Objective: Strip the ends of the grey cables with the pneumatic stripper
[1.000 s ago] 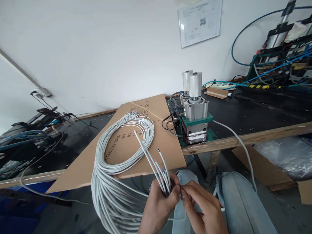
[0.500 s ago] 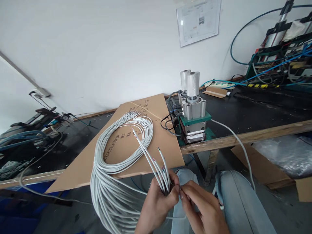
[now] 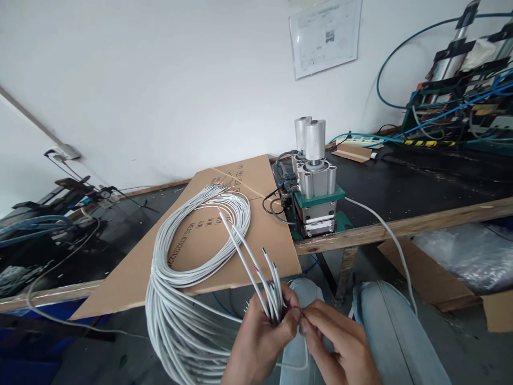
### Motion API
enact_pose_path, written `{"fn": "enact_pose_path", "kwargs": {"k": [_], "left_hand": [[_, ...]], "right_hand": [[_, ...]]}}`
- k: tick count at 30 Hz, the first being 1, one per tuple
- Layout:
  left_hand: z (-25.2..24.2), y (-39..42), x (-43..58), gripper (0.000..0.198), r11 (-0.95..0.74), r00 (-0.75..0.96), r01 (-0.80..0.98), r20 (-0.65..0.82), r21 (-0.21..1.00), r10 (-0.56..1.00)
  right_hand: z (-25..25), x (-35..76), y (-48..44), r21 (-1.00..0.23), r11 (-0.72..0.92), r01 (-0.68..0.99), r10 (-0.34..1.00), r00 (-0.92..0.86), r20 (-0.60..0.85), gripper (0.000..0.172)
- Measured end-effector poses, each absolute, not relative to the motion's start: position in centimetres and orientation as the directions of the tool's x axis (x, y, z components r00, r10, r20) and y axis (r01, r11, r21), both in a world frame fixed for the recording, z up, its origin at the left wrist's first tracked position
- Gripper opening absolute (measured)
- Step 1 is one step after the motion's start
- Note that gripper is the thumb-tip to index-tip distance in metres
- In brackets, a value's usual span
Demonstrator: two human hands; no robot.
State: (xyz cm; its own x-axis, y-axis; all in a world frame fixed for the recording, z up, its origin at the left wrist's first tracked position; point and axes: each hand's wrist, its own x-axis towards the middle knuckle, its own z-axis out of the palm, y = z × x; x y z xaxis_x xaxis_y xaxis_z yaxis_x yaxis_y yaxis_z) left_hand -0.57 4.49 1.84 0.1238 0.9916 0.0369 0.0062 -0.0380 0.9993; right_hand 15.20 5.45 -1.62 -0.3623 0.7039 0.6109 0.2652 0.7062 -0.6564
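The left hand [image 3: 262, 334] was closed around white cable ends [image 3: 267, 293], angled up before the cardboard sheet [image 3: 120, 291]. The right hand [image 3: 336, 339] bunched its fingertips beside the left thumb; how tightly, and on what, could not be told. Coiled cables [image 3: 162, 240] lay across the sheet and over its near edge, left of the 2-cylinder machine [image 3: 316, 179].

A black-topped bench [image 3: 404, 184] with a wooden front edge [image 3: 441, 218] runs across the frame. At centre it carries a cardboard sheet [image 3: 276, 227] bearing a coil of white cables [image 3: 162, 240]; to the right, a metal device [image 3: 316, 184] and a power strip [image 3: 360, 141].
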Motion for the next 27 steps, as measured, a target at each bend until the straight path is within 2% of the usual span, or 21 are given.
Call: {"fn": "enact_pose_path", "kwargs": {"k": [3,5,7,11,18,27], "left_hand": [[1.5,4.3,-0.3,0.026,-0.049,0.129,-0.123,0.065,0.991,0.99],[1.2,4.2,-0.3,0.037,-0.022,0.153,-0.216,0.056,0.976,0.987],[0.8,4.1,-0.3,0.046,0.015,0.169,-0.254,0.029,0.967,0.985],[0.1,3.7,-0.3,0.052,0.028,0.045,-0.205,-0.019,0.978,0.999],[1.2,3.1,1.3,0.066,0.059,-0.186,-0.313,-0.122,0.948,0.975],[0.6,3.0,1.3,0.062,0.02,-0.215,-0.341,-0.099,0.94,0.972]], "right_hand": [[-2.8,14.0,4.8,-0.879,0.474,0.039,0.848,-0.287,0.445,0.031],[-3.6,13.0,4.3,-0.939,0.32,-0.129,0.916,-0.213,0.341,0.036],[-4.0,12.2,3.9,-0.943,0.253,-0.218,0.946,-0.148,0.288,0.039],[-4.0,11.4,3.7,-0.948,0.242,-0.209,0.955,-0.12,0.27,0.041],[-3.6,10.9,3.8,-0.939,0.276,-0.207,0.95,-0.093,0.3,0.039],[-4.0,10.9,3.8,-0.938,0.279,-0.208,0.95,-0.082,0.301,0.037]]}}
